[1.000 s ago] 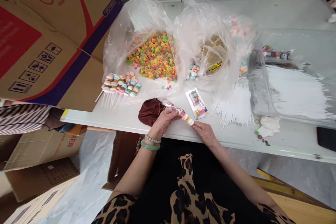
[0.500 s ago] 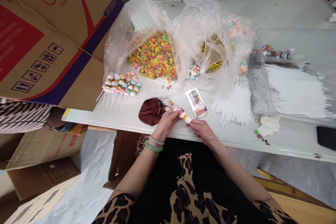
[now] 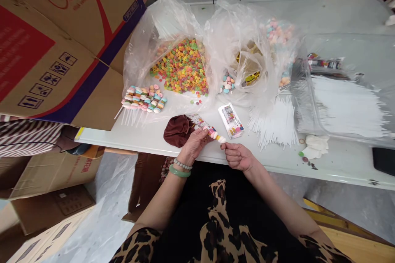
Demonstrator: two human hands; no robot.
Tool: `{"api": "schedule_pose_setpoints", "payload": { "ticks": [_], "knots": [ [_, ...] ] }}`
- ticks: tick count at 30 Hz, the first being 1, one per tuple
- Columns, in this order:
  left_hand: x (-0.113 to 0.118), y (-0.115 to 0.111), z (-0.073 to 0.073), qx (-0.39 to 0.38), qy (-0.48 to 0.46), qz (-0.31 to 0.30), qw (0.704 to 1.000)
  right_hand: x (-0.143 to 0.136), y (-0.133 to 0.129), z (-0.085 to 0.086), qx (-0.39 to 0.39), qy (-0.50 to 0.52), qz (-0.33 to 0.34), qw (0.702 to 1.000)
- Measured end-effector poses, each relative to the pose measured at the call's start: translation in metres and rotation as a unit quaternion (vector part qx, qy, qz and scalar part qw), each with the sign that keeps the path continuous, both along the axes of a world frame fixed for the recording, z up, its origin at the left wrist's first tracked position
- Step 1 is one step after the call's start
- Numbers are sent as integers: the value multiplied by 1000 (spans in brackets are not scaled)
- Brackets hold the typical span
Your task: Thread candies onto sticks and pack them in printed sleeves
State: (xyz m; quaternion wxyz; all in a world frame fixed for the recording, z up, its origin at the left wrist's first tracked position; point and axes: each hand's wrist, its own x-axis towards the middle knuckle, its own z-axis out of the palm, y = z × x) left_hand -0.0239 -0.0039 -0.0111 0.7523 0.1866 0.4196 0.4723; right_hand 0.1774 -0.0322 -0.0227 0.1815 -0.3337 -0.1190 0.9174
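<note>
My left hand (image 3: 197,143), with beads and a green bangle at the wrist, is closed on a candy skewer (image 3: 218,136) of pink, yellow and white pieces. A printed clear wrapper (image 3: 200,121) lies at the skewer's upper end. At the skewer's lower white end is my right hand (image 3: 237,155), its fingers curled and pinched; what they hold is too small to make out. Beside my left hand sits a dark red cloth (image 3: 177,130). A stack of printed wrappers (image 3: 231,121) rests on the table (image 3: 265,162) above my right hand.
Finished candy skewers (image 3: 143,99) lie at the left, near a bag of ring candies (image 3: 185,68). Further right are another plastic bag (image 3: 237,20), loose white sticks (image 3: 273,121) and a clear tray (image 3: 342,133) of sticks. A large carton (image 3: 83,65) stands far left.
My right hand's fingers have curled in more, and the hand has turned slightly at the skewer's white end. My left hand has barely shifted.
</note>
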Motion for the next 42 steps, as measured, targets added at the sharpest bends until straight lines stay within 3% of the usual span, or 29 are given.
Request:
{"api": "schedule_pose_setpoints", "payload": {
  "ticks": [3,5,6,8,11,13,15,17,19,21,23,26,27,28,29,31,36,42],
  "knots": [
    [-1,0,2,-5,36,1,999,-6,-4,0,108,-133,-51,984],
    [0,-1,5,0,68,6,998,-10,-8,1,219,-253,-87,938],
    [1,-1,7,4,78,9,997,-11,-9,2,287,-316,-90,900],
    [4,-2,10,11,83,14,996,-13,-13,4,433,-445,-58,782],
    [6,-4,14,10,75,14,997,-13,-17,4,593,-605,17,531],
    [5,-4,15,5,75,13,997,-11,-18,2,649,-648,48,396],
    [3,-5,15,0,83,12,997,-9,-18,-1,686,-651,56,319],
    [3,-5,14,-8,89,22,996,-9,-17,-3,704,-642,53,299],
    [5,-5,12,-12,86,46,995,-12,-15,-1,700,-627,48,338],
    [8,-6,11,-8,79,74,994,-18,-14,3,668,-602,29,436],
    [11,-7,11,-1,72,88,994,-25,-11,6,596,-543,-8,592],
    [11,-8,13,14,63,75,995,-33,-6,8,388,-350,-39,852],
    [9,-7,15,17,57,62,996,-34,-4,8,309,-276,-32,909],
    [7,-7,16,17,49,48,998,-35,-3,7,244,-221,-27,944],
    [3,-5,17,12,39,35,999,-36,-2,7,201,-189,-29,961],
    [-5,-2,17,-8,21,28,999,-35,-2,6,177,-183,-50,966],
    [-19,10,13,-29,37,85,995,-31,0,11,234,-219,-70,945],
    [-11,8,11,-1,28,96,995,-32,4,15,261,-234,-73,934]
  ]
}}
